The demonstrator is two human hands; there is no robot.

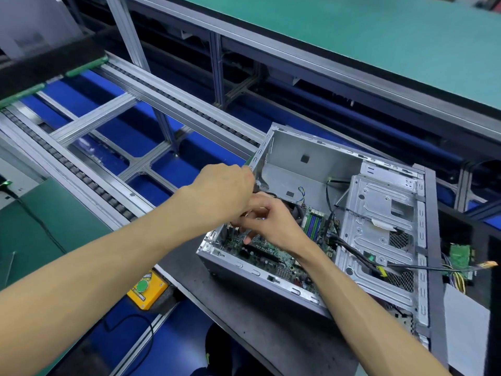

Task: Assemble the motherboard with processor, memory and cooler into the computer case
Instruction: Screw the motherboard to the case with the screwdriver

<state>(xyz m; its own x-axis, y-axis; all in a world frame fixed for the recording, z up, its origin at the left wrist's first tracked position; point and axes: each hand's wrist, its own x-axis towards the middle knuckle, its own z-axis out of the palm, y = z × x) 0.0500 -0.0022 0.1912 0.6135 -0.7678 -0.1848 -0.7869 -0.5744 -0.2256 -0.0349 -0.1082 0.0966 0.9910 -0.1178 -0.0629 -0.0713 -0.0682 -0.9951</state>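
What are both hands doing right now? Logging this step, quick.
Left hand: fingers curled over the computer case; held thing, if any, hidden.
Right hand: fingers bent down onto the motherboard; grip unclear.

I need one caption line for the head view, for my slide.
Both hands, left hand and right hand, work over the motherboard inside the open computer case.

The left hand [222, 191] and the right hand [268, 223] cover the cooler [296, 213], so only a dark part of it shows. What their fingers hold cannot be told, because they overlap each other. The motherboard [271, 256] is partly hidden under the right wrist and by the near wall of the computer case [385, 207]. The small green board [459, 255] beside the case is blurred. The label on the yellow button box [147, 290] is too small to read.
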